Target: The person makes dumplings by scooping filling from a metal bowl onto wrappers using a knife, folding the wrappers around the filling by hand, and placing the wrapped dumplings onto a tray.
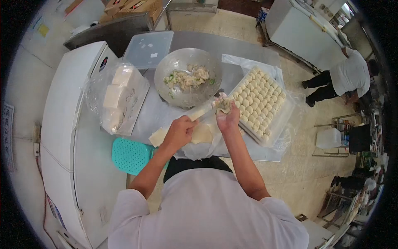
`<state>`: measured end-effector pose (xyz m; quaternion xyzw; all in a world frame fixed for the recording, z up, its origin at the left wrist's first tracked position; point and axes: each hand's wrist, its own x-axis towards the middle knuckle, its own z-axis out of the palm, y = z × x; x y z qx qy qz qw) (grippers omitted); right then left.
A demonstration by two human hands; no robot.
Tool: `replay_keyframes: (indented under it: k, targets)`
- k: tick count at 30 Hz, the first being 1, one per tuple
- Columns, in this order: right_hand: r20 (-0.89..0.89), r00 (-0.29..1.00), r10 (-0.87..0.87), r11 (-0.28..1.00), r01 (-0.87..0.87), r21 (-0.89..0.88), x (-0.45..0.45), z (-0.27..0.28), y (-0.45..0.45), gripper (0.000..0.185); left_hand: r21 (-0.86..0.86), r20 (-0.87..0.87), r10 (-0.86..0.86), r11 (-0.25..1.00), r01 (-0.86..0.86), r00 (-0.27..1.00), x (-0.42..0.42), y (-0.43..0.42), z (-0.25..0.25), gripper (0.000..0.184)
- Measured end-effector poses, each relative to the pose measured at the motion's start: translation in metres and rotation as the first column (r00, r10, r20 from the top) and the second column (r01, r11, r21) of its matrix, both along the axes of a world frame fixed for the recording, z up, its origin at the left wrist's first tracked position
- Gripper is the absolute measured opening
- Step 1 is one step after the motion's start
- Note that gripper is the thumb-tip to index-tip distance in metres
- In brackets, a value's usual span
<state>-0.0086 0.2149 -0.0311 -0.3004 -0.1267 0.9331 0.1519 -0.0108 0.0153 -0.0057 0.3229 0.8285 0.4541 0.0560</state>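
My left hand point(181, 132) is closed around a pale flat spatula point(200, 111), which slants up toward my right hand. A dough wrapper with a lump of filling point(223, 103) rests in my right hand point(228, 119), its fingers curled up around it. Flat dough wrappers point(202, 134) lie on the table just below my hands, and more wrappers point(158, 136) lie beside my left wrist. Beyond my hands stands a large metal bowl point(164, 92) with a pale, green-flecked filling point(188, 77). Right of my right hand, rows of round filled dumplings point(258, 101) cover a tray.
A plastic bag point(120, 97) of pale blocks and a clear lid point(148, 49) are on the left of the steel table point(199, 40). A turquoise basket point(130, 155) sits low left, beside a white freezer point(78, 137). Another person point(348, 72) stands at far right.
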Motion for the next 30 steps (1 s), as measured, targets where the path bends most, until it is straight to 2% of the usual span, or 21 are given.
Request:
replay_keyframes:
  k: [1, 3, 5, 6, 8, 9, 11, 12, 14, 16, 17, 18, 20, 21, 22, 23, 24, 26, 27, 30]
  targets:
    - [0.030, 0.997, -0.066, 0.998, 0.067, -0.015, -0.001, -0.001, 0.003, 0.041, -0.055, 0.006, 0.020, 0.998, -0.020, 1.000, 0.006, -0.004, 0.017, 0.031]
    - [-0.002, 0.998, -0.067, 0.998, 0.067, 0.005, 0.003, -0.007, 0.010, 0.041, -0.111, 0.023, 0.033, 0.993, -0.030, 0.999, 0.012, 0.000, 0.029, 0.031]
    - [-0.038, 0.998, -0.048, 0.999, 0.049, 0.021, 0.004, -0.014, 0.010, 0.040, 0.097, -0.065, 0.067, 0.993, -0.061, 0.996, 0.016, 0.011, 0.032, 0.031]
    - [-0.062, 0.997, -0.050, 0.998, 0.052, 0.030, 0.004, -0.012, 0.008, 0.040, 0.098, -0.070, 0.066, 0.993, -0.059, 0.995, 0.014, 0.011, 0.026, 0.031]
    - [-0.105, 0.993, -0.056, 0.997, 0.061, 0.050, 0.003, -0.009, 0.011, 0.040, -0.085, -0.119, -0.043, 0.996, 0.033, 0.992, 0.003, 0.014, 0.010, 0.029]
    - [-0.101, 0.993, -0.067, 0.993, 0.076, 0.091, 0.003, -0.015, 0.015, 0.038, -0.078, -0.135, -0.056, 0.996, 0.045, 0.989, 0.001, 0.014, 0.021, 0.029]
    - [-0.096, 0.992, -0.082, 0.986, 0.095, 0.135, 0.007, -0.017, 0.019, 0.036, -0.033, -0.032, 0.015, 0.999, -0.016, 0.999, 0.013, 0.009, 0.047, 0.028]
    - [-0.105, 0.991, -0.084, 0.989, 0.096, 0.114, 0.006, -0.015, 0.020, 0.036, -0.030, -0.041, 0.014, 0.999, -0.015, 0.999, 0.013, 0.013, 0.044, 0.028]
    - [-0.128, 0.988, -0.084, 0.991, 0.097, 0.094, 0.006, -0.010, 0.018, 0.036, 0.090, -0.125, 0.016, 0.996, -0.004, 0.992, 0.011, 0.022, 0.032, 0.026]
    - [-0.259, 0.947, 0.191, 0.952, -0.115, 0.284, 0.011, 0.006, 0.019, 0.045, 0.054, -0.105, -0.005, 0.998, 0.010, 0.995, 0.005, 0.022, 0.026, 0.026]
    - [-0.277, 0.943, 0.186, 0.950, -0.100, 0.296, 0.013, 0.016, 0.020, 0.045, 0.010, -0.073, -0.031, 0.999, 0.031, 0.997, -0.002, 0.021, 0.026, 0.027]
    - [-0.329, 0.915, 0.235, 0.941, -0.130, 0.311, 0.018, 0.028, 0.021, 0.049, 0.019, -0.091, -0.041, 0.999, 0.043, 0.995, -0.006, 0.019, 0.037, 0.027]
    - [-0.376, 0.882, 0.283, 0.929, -0.155, 0.335, 0.028, 0.027, 0.019, 0.055, 0.038, -0.005, -0.007, 0.999, 0.007, 1.000, -0.001, 0.009, 0.070, 0.028]
    - [-0.234, 0.917, 0.323, 0.725, -0.081, 0.684, 0.028, 0.016, 0.018, 0.058, 0.046, -0.014, -0.011, 0.999, 0.012, 1.000, 0.001, 0.006, 0.081, 0.028]
    - [-0.087, 0.952, 0.293, 0.393, -0.037, 0.919, 0.028, 0.016, 0.015, 0.061, -0.003, -0.007, -0.017, 1.000, 0.017, 1.000, 0.004, 0.002, 0.090, 0.029]
    - [0.056, 0.983, 0.173, -0.012, -0.054, 0.998, 0.030, 0.016, 0.015, 0.056, -0.050, -0.003, -0.026, 0.998, 0.025, 1.000, 0.005, -0.001, 0.094, 0.029]
    - [0.048, 0.985, 0.165, -0.022, -0.045, 0.999, 0.031, 0.025, 0.011, 0.056, -0.040, -0.013, -0.034, 0.999, 0.033, 0.999, 0.006, -0.003, 0.092, 0.029]
    - [0.176, 0.969, 0.174, -0.115, -0.158, 0.981, 0.032, 0.039, 0.005, 0.050, -0.147, -0.050, -0.104, 0.985, 0.095, 0.993, 0.007, -0.008, 0.086, 0.030]
    - [0.114, 0.985, 0.133, -0.277, -0.073, 0.958, 0.030, 0.032, 0.008, 0.038, -0.133, -0.067, -0.117, 0.985, 0.107, 0.991, 0.006, -0.014, 0.087, 0.030]
    - [0.150, 0.986, 0.076, -0.307, -0.120, 0.944, 0.032, 0.029, 0.009, 0.034, -0.128, -0.132, -0.149, 0.983, 0.132, 0.980, -0.005, -0.028, 0.100, 0.034]
